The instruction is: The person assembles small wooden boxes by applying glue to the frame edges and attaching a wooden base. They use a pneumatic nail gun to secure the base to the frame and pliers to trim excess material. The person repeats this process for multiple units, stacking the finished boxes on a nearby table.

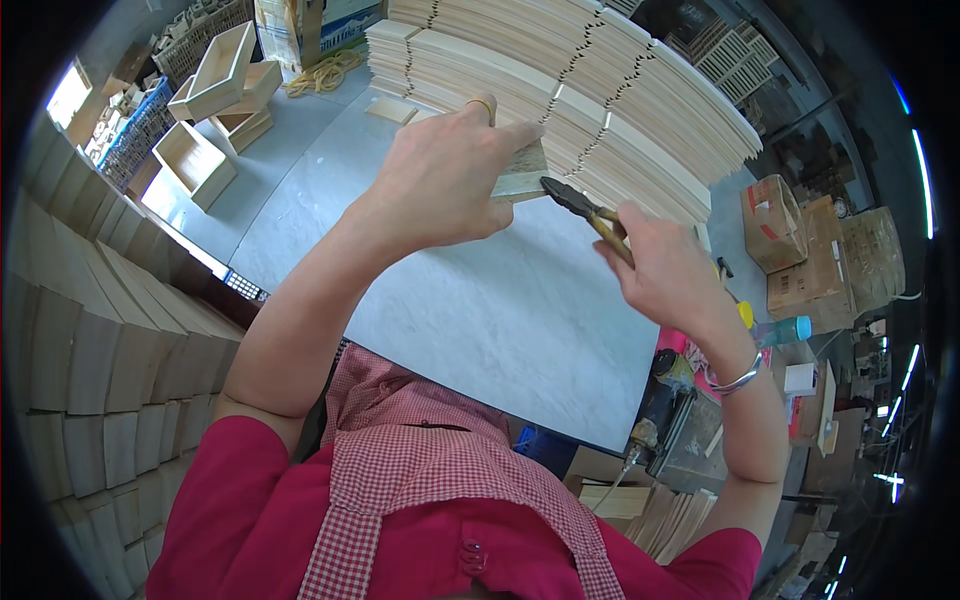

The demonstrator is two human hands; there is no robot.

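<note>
Over the marbled white tabletop [500,300], my left hand [440,175] is closed around a small pale wooden piece [522,182]. Most of that piece is hidden behind the fingers and the back of the hand. From the right, my right hand [668,262] grips a pair of pliers [600,220] with dark jaws and yellowish handles. The tips of the jaws meet the near right corner of the wooden piece. Whether they pinch anything there is too small to tell.
Tall stacks of wooden boards with notched ends [560,100] line the table's far side, with a loose flat wood piece [391,110] beside them. Open wooden boxes [195,165] stand at the far left. Cardboard boxes [815,260] and a blue-capped bottle [785,331] are at the right.
</note>
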